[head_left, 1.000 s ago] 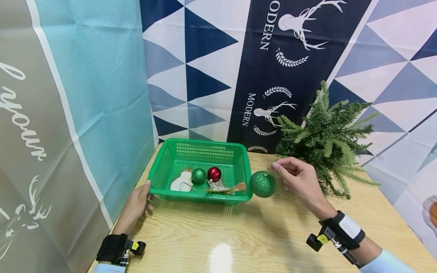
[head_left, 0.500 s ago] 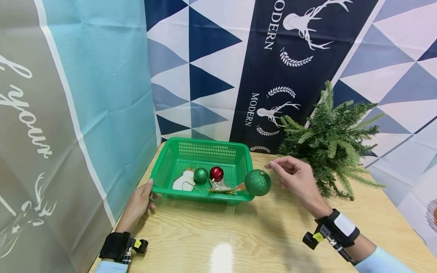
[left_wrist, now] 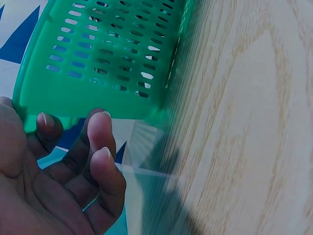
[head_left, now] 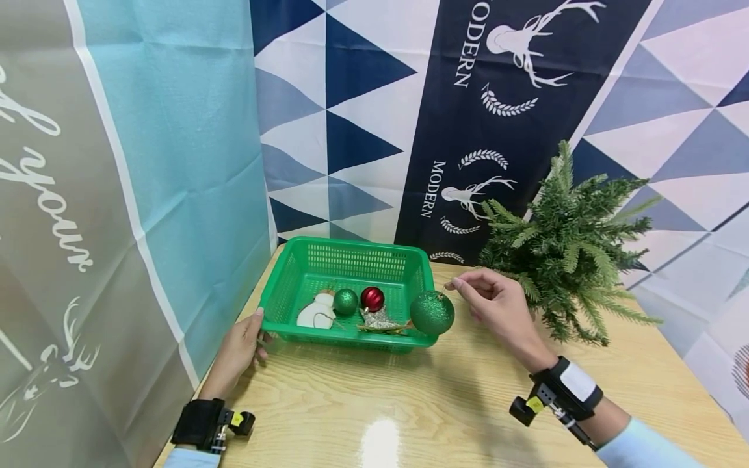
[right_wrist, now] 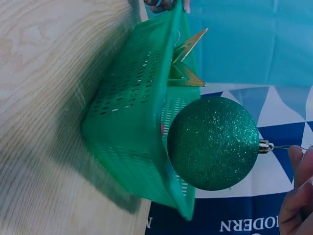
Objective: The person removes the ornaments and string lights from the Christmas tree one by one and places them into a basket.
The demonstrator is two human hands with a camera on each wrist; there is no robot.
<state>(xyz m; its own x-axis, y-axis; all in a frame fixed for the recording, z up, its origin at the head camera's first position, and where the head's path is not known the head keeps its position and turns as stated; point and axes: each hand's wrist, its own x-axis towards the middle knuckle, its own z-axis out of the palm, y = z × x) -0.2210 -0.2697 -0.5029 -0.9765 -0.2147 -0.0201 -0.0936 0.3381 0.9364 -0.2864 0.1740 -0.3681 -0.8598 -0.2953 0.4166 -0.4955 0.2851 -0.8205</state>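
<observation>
My right hand [head_left: 494, 305] pinches the thin hanging loop of a large glittery green Christmas bauble [head_left: 432, 312]. The bauble [right_wrist: 212, 143] hangs beside the right end of a green plastic basket [head_left: 351, 337], overlapping its rim in the head view. At the basket's front left corner, my left hand [head_left: 236, 344] holds the rim, thumb on top and fingers curled below. Inside lie a white snowman ornament [head_left: 316, 314], a smaller green bauble [head_left: 345, 301], a red bauble [head_left: 372, 298] and a silver glittery star [head_left: 377, 318]. A gold-edged ornament [right_wrist: 188, 63] pokes above the rim in the right wrist view.
A small artificial Christmas tree [head_left: 570, 260] stands at the back right, behind my right hand. Everything rests on a light wooden table [head_left: 328, 403]. Patterned cloth [head_left: 363, 130] hangs along the back, and a blue and grey cloth [head_left: 187, 175] closes in the left side.
My right hand has moved left with the large green bauble, bringing it from beside the basket to over its right rim. My left hand stays at the basket's corner.
</observation>
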